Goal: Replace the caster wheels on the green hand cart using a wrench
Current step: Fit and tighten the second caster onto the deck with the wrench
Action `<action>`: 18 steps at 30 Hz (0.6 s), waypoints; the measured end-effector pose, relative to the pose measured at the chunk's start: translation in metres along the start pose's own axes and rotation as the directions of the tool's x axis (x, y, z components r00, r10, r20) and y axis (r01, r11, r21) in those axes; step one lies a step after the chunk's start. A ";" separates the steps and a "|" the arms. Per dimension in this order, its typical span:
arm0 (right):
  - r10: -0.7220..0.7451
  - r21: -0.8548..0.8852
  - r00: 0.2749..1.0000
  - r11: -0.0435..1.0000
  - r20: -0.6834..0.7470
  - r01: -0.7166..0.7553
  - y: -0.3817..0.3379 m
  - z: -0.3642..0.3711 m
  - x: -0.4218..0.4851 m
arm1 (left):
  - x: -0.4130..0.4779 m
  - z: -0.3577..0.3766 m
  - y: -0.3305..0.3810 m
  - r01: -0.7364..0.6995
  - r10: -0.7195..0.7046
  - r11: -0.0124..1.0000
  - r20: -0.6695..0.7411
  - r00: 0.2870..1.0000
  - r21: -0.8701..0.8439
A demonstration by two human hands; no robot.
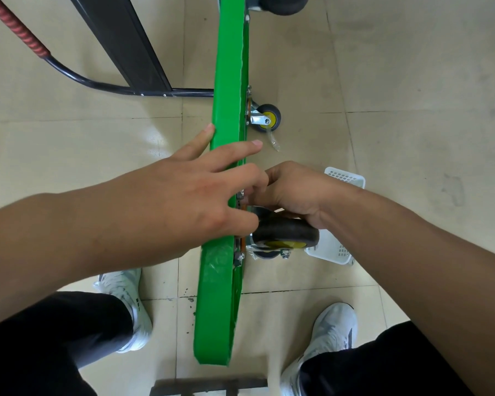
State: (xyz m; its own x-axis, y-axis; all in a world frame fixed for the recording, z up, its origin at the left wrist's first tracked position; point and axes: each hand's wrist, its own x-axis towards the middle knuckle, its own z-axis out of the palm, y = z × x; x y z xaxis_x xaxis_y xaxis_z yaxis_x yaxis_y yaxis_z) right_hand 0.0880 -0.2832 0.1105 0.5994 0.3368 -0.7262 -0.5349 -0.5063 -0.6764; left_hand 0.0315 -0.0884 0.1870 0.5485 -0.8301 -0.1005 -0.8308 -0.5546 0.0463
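Just beside the caster wheel (286,234) — white basket (345,178), contents out of sight.

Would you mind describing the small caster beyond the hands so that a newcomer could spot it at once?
Find the green cart deck standing on edge on the tiled floor. Partway along its right face a small caster sticks out in a silver bracket. Unlike the nearer caster under the right hand, it is untouched and trails a clear plastic strip.
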 end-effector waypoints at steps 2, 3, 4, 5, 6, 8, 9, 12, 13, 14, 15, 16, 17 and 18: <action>-0.001 0.016 1.000 1.000 0.001 0.001 0.000 0.000 0.001 | 0.000 0.000 0.000 0.000 0.000 1.000 0.004 1.000 0.001; 0.001 0.017 1.000 1.000 0.004 -0.001 0.000 0.000 0.001 | 0.000 -0.001 0.000 0.001 -0.001 1.000 0.002 1.000 0.000; 0.005 0.018 1.000 1.000 0.008 -0.005 0.000 0.000 0.002 | 0.000 0.000 -0.001 0.001 -0.001 1.000 -0.001 1.000 0.000; 0.012 0.017 1.000 1.000 0.014 -0.012 0.000 -0.001 0.003 | -0.001 0.000 -0.001 0.001 -0.001 1.000 -0.005 1.000 0.000; 0.022 0.016 1.000 1.000 0.020 -0.022 0.000 -0.001 0.004 | -0.001 0.000 0.000 0.000 0.000 1.000 -0.009 1.000 0.000; 0.041 0.013 0.999 0.999 0.031 -0.042 0.000 -0.002 0.004 | -0.001 0.000 0.000 -0.003 0.003 1.000 -0.015 1.000 -0.002; 0.046 0.014 0.998 0.999 0.037 -0.047 0.000 -0.002 0.004 | -0.001 0.000 0.000 -0.004 0.004 1.000 -0.016 1.000 -0.002; 0.042 0.049 0.998 0.998 0.052 -0.045 0.000 -0.002 0.003 | -0.001 0.000 -0.001 -0.006 0.006 1.000 -0.012 1.000 0.000; 0.037 0.064 0.998 0.997 0.055 -0.040 0.000 -0.002 0.002 | -0.001 0.000 -0.001 -0.007 0.007 1.000 -0.010 1.000 0.001; 0.031 0.077 0.998 0.996 0.056 -0.035 0.001 -0.002 0.002 | -0.001 0.000 -0.001 -0.008 0.008 1.000 -0.011 1.000 0.002; 0.023 0.086 0.998 0.996 0.052 -0.028 0.002 -0.002 0.001 | -0.001 0.001 -0.001 -0.009 0.009 1.000 -0.014 1.000 0.003; 0.016 0.089 0.999 0.996 0.043 -0.020 0.003 -0.001 0.001 | -0.001 0.001 -0.001 -0.008 0.008 1.000 -0.018 1.000 0.001; 0.008 0.084 0.999 0.996 0.032 -0.011 0.004 -0.001 0.001 | -0.001 0.001 -0.001 -0.008 0.008 1.000 -0.021 1.000 -0.001; -0.003 0.068 1.000 0.998 0.021 0.002 0.004 0.000 0.001 | -0.001 0.002 0.000 -0.007 0.007 1.000 -0.022 1.000 -0.002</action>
State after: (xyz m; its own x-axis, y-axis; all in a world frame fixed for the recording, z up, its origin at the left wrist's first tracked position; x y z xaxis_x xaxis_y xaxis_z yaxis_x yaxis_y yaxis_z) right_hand 0.0866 -0.2848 0.1066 0.5882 0.3550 -0.7266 -0.5735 -0.4504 -0.6843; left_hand 0.0313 -0.0874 0.1855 0.5448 -0.8350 -0.0779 -0.8344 -0.5490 0.0495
